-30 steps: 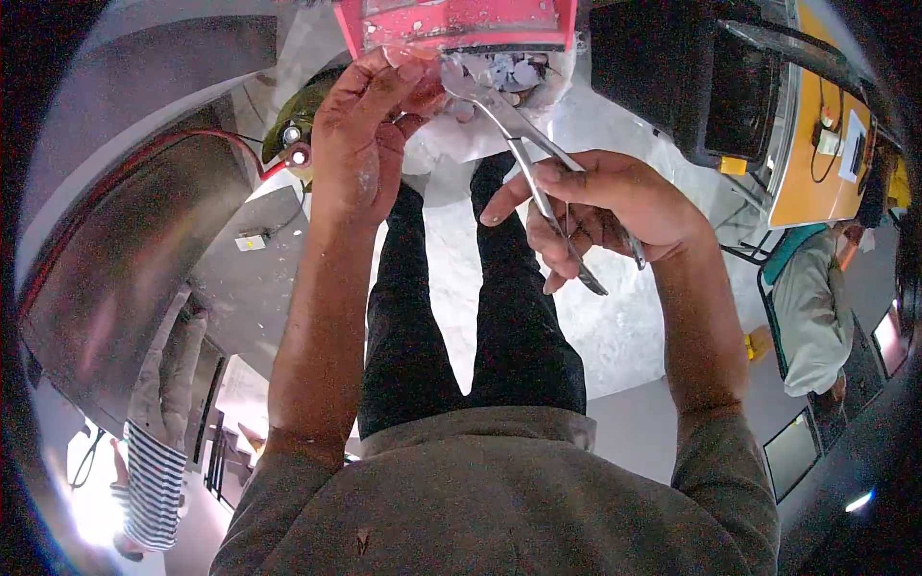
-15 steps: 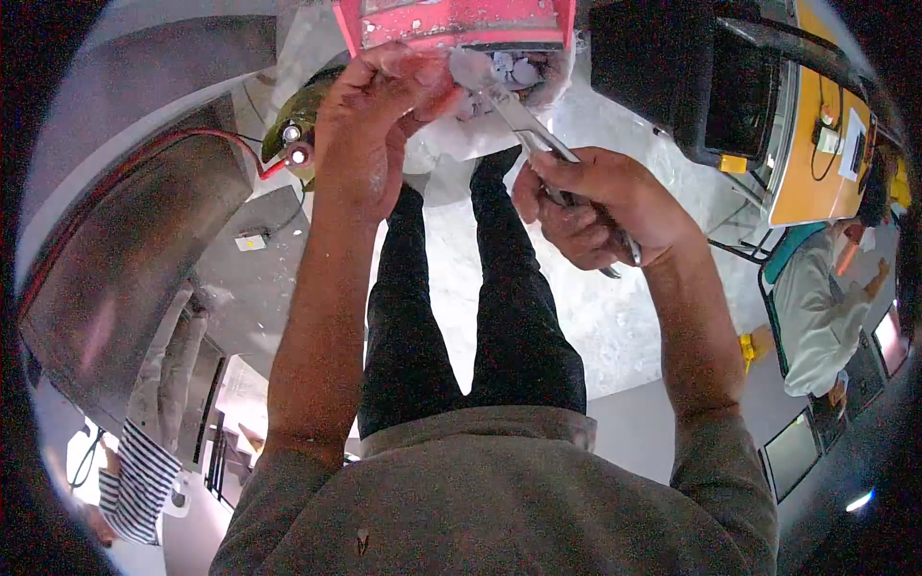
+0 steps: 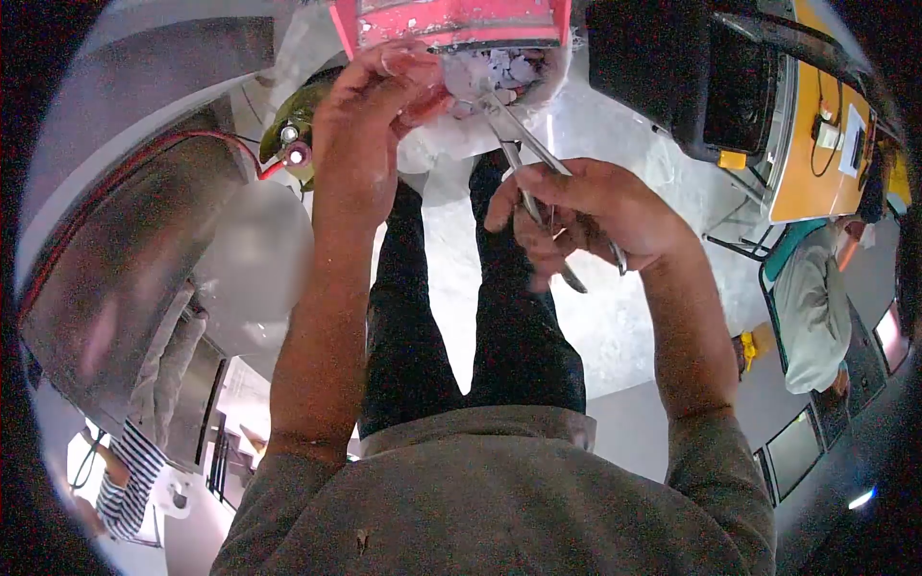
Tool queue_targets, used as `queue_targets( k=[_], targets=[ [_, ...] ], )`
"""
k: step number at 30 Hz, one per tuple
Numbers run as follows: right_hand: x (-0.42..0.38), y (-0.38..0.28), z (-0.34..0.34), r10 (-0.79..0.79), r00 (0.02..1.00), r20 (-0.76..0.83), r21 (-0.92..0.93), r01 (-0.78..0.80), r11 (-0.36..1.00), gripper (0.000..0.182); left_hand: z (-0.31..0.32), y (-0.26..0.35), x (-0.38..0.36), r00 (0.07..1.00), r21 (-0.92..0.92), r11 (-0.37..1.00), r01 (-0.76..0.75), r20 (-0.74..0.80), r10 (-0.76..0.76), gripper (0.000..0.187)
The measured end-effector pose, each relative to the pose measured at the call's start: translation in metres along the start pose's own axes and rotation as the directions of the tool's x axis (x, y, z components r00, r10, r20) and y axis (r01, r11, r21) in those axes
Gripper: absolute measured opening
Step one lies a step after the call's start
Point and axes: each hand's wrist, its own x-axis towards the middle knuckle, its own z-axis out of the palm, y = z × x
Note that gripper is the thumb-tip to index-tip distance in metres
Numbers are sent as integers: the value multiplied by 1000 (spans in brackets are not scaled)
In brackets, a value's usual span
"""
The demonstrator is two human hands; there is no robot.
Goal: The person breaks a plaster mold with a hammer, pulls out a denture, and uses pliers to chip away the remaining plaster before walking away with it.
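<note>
Your left hand pinches the clear bag of white bits under the red frame. Your right hand grips pliers, handles spread, nose at the bag (tip hidden). Likely mid-nip; next, squeeze steadily.

Metal pliers, handles spread, nose in the white-crusted red piece

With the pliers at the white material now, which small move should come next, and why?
Probably squeeze the handles. The right hand holds the pliers with the handles spread, their tip in the white material under the red part, while the left hand steadies it there.
</note>
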Motion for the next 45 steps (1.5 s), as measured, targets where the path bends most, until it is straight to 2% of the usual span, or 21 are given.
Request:
queue_targets(
  k=[2, 3, 4, 6, 9, 10, 11, 14, 17, 23, 24, 26, 32, 40, 44, 45],
  targets=[
    [-3, -4, 9, 15, 984, -176, -25, -20, 999, 53, -6, -2, 1, 993, -36, 995, 97, 75, -94, 14],
    [-2, -1, 1, -13, 995, -97, -56, 8, 998, 58, -7, -2, 2, 993, -38, 995, 97, 78, -94, 14],
    [-3, -1, 1, -12, 995, -101, -54, 7, 998, 58, -8, -3, 0, 993, -10, 996, 94, 69, -93, 15],
    [-1, 0, 3, 28, 999, -25, 82, -26, 996, 58, -8, -3, -1, 994, 21, 995, 93, 60, -94, 15],
    [-1, -2, 0, 67, 994, 90, 147, -80, 986, 56, -8, -2, -1, 995, 23, 998, 57, 81, -59, 14],
    [-1, -2, -2, 65, 987, 145, 187, -92, 978, 56, -8, -3, 0, 996, 5, 999, 45, 82, -45, 20],
    [-2, -2, -3, 65, 987, 145, 187, -92, 978, 56, -8, -3, 1, 996, -13, 999, 31, 83, -30, 26],
    [-3, -3, -3, 29, 982, 185, 131, -54, 990, 59, -7, -1, 1, 992, 1, 1000, 29, 125, -29, 26],
    [-4, -3, -4, 64, 982, 178, 111, -84, 990, 60, -8, 2, 1, 990, 59, 998, 29, 135, -37, 27],
    [-4, -4, -9, 77, 988, 134, 57, -86, 995, 62, -5, 0, 2, 994, 17, 1000, 8, 110, -10, 26],
    [-5, -4, -7, 69, 994, 83, 44, -73, 996, 62, -6, 0, 2, 994, 18, 1000, 8, 109, -10, 26],
    [-5, -4, -6, 60, 998, 33, 32, -61, 998, 62, -8, 2, 3, 987, -10, 999, 36, 158, -34, 8],
    [-5, -6, 3, 26, 998, -55, 41, -24, 999, 52, -8, 1, 4, 990, -34, 999, 35, 139, -30, 10],
    [0, -3, 9, 77, 982, -173, 162, -48, 986, 43, 0, -1, 0, 994, -128, 988, 83, 80, -73, 16],
    [2, 3, 5, 58, 993, -99, 216, -35, 976, 43, 2, -3, -3, 997, -110, 992, 59, 47, -54, 20],
    [3, 5, -1, 58, 998, -38, 244, -47, 969, 42, 2, -3, -3, 997, -111, 992, 59, 47, -54, 20]
  ],
)
